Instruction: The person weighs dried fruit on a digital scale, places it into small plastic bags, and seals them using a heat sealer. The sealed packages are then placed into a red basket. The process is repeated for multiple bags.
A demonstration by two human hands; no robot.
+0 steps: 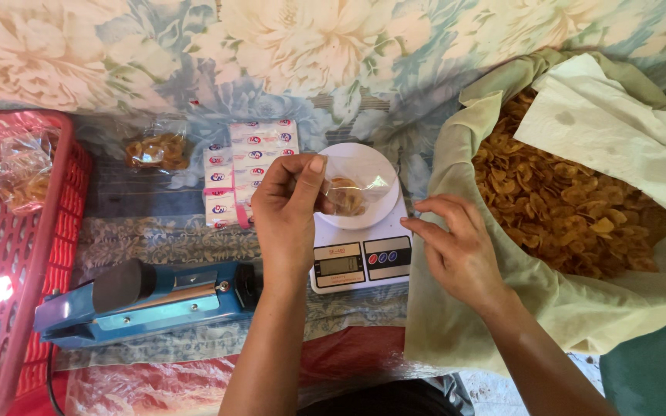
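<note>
Over the white pan of the small kitchen scale (360,258), the left hand (287,216) held a clear plastic pouch (348,192) with a few golden chips inside, its fingers (311,179) pinched narrow on the pouch's upper edge. The pouch hung just right of those fingertips, touching or barely above the pan; which of the two could not be told. The right hand (456,246) lay loosely curled and empty on the rim of the green cloth sack (456,308), just beside the scale and near the heap of fried chips (564,208) under a sheet of white paper (610,131).

To weigh well, it seemed best to let the pouch rest fully on the pan with the fingers off, so that no pull skewed the reading, and to keep the mouth upright.

A blue heat sealer (148,300) lay to the left, with a red basket (17,254) beyond it and a stack of labels (244,169) behind the scale.
</note>
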